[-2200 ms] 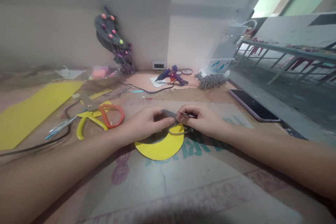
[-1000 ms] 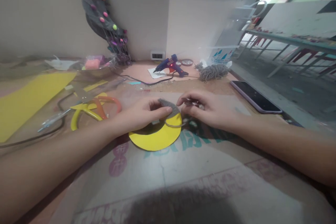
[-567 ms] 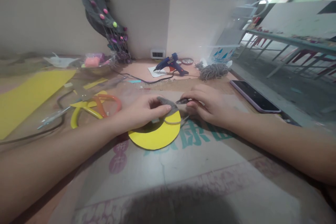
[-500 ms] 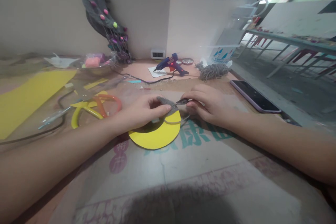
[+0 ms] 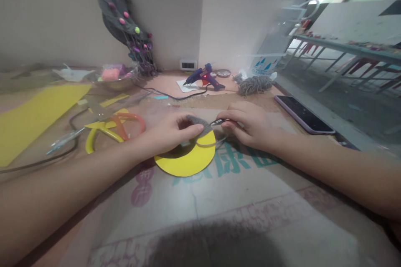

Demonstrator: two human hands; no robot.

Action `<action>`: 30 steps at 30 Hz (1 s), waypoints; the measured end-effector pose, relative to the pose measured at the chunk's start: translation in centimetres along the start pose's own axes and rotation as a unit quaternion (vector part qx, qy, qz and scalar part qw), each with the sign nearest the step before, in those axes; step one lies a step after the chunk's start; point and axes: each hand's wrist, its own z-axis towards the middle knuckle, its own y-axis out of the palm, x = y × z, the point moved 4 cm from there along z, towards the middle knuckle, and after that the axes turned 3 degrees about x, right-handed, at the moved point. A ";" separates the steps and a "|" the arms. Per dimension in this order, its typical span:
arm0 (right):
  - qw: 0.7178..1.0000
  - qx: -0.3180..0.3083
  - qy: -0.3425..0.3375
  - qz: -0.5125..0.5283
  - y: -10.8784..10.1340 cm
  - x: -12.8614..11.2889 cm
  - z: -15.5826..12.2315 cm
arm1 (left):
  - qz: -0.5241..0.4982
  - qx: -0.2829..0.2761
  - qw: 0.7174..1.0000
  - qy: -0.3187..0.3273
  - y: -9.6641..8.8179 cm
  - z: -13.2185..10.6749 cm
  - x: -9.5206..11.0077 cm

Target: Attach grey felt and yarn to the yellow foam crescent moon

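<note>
A yellow crescent-shaped card (image 5: 188, 166) is held at its upper end by my left hand (image 5: 180, 130), thumb on top. That end is wrapped in grey yarn (image 5: 205, 128), and a loose strand crosses the yellow below the wrapped part. My right hand (image 5: 244, 123) is closed on dark tweezers (image 5: 217, 122) with pale markings. Their tips reach the wrapped yarn beside my left thumb. Under both hands lies a printed translucent sheet (image 5: 244, 204).
Scissors (image 5: 120, 127) with orange and yellow handles and a yellow sheet (image 5: 34, 117) lie left. Behind are a blue glue gun (image 5: 203, 76), its cord, and a grey yarn bundle (image 5: 255, 85). A phone (image 5: 303, 114) rests right. A decorated grey crescent (image 5: 120, 16) leans on the wall.
The tweezers have turned slightly, so pale markings show, and their tips lie further over the yarn. The card's lower edge has risen a little. Both hands stay nearly in place.
</note>
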 end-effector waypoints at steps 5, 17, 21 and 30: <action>1.000 0.011 -0.003 -0.001 0.0 0.0 0.0 | -0.001 0.005 1.000 0.003 0.0 0.0 0.0; 1.000 0.027 -0.005 -0.008 -0.4 -0.7 0.3 | -0.004 0.018 1.000 -0.001 -0.1 0.1 0.1; 0.999 0.032 -0.003 -0.008 -0.4 -0.6 0.3 | -0.005 0.017 1.000 -0.005 -0.1 0.1 0.1; 1.000 0.021 0.004 0.008 -0.4 -0.5 0.3 | -0.007 0.011 1.000 -0.011 -0.1 0.0 0.0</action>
